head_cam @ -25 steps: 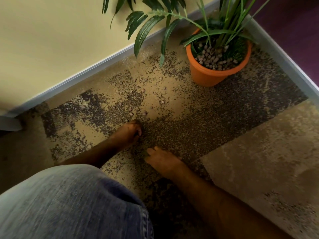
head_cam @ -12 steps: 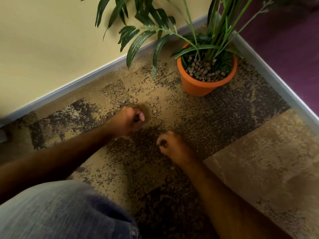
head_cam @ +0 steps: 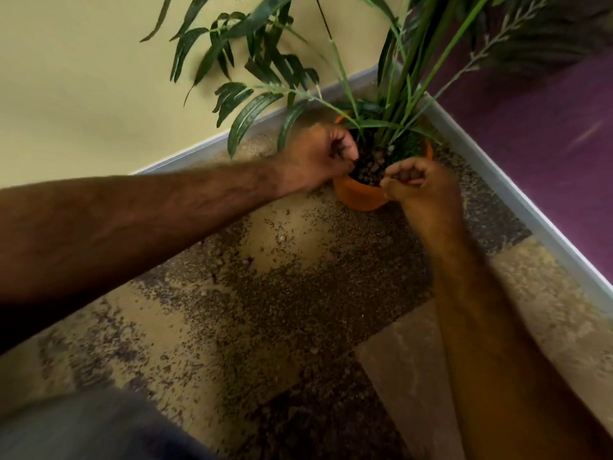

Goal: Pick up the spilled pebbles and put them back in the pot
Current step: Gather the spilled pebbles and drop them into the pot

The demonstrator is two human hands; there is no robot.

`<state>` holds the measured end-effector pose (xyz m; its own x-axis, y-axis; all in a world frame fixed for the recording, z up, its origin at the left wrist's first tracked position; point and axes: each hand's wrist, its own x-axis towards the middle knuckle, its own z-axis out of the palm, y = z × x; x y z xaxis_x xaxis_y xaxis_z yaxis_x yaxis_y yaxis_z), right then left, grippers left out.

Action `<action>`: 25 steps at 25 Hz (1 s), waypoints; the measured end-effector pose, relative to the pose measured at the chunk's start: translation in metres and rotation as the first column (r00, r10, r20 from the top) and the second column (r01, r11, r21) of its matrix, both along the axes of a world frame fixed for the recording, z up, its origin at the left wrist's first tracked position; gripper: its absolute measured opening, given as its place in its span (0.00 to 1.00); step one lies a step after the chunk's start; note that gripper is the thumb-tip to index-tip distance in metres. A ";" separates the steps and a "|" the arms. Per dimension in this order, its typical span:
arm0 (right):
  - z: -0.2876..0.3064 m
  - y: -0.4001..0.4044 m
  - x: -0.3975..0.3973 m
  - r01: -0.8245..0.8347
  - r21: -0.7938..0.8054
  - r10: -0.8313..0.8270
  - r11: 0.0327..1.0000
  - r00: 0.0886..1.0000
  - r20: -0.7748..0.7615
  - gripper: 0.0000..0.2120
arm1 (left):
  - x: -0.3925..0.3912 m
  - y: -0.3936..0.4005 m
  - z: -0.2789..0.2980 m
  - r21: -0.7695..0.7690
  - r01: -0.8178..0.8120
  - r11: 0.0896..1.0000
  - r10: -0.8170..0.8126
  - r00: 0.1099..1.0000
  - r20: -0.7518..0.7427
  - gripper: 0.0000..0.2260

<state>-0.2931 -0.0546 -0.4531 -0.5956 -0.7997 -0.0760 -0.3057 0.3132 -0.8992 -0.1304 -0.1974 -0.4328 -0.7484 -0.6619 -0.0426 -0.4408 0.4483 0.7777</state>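
While both fists sit right over the round orange plastic pot (head_cam: 360, 195), it looks like drop-off time. The left hand (head_cam: 318, 157) is curled tight at the pot's near-left rim, the right hand (head_cam: 419, 184) is curled loosely at the near-right rim. Presumably each grip has pebbles inside, but I can't actually see any between the fingers.

Small brownish-grey pebbles (head_cam: 370, 167) show in the pot around the green palm plant (head_cam: 391, 104), and a few spilled pebbles (head_cam: 280, 237) lie scattered on the mottled tan and dark carpet floor (head_cam: 298, 310), near the pot.

My guess is they're light, hard and rolly, so pinch a few with fingertips or scoop them into the palm. They blend into the speckled carpet and are easy to miss.
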 end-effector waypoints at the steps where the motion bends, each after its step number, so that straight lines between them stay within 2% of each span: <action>1: 0.003 -0.006 -0.006 0.001 -0.006 -0.001 1.000 1.000 -0.007 0.06 | -0.008 -0.005 -0.001 -0.017 -0.006 1.000 0.006 1.000 0.002 0.06; 5: 0.005 -0.025 -0.020 -0.018 0.029 0.018 0.999 1.000 0.006 0.07 | -0.025 -0.013 -0.009 -0.083 -0.040 0.996 0.044 0.998 0.038 0.06; 8: 0.007 -0.034 -0.026 -0.055 0.086 0.062 0.995 0.995 -0.082 0.07 | -0.027 -0.012 -0.014 -0.053 -0.095 0.994 0.097 0.995 0.033 0.10; 11: 0.013 -0.036 -0.026 -0.046 0.055 0.056 0.997 0.978 -0.203 0.09 | -0.024 -0.007 -0.017 0.006 -0.124 0.992 0.124 0.992 -0.010 0.14; 16: 0.008 -0.026 -0.020 0.013 -0.001 -0.013 1.000 0.996 -0.084 0.16 | -0.016 -0.002 -0.022 0.069 -0.182 0.981 0.188 0.978 -0.089 0.15; 21: -0.011 -0.007 -0.020 0.121 -0.173 -0.134 0.977 0.989 -0.064 0.12 | 0.019 0.002 -0.015 0.022 -0.158 0.987 0.159 0.980 -0.119 0.11; 23: -0.032 0.007 -0.009 0.048 -0.132 -0.059 0.990 0.995 -0.079 0.12 | 0.038 0.009 -0.020 0.064 -0.127 0.990 0.132 0.988 -0.085 0.11; 25: -0.060 0.026 0.008 -0.125 -0.027 0.123 0.992 0.990 -0.069 0.08 | 0.057 0.024 -0.036 0.155 -0.104 0.982 0.110 0.993 -0.031 0.10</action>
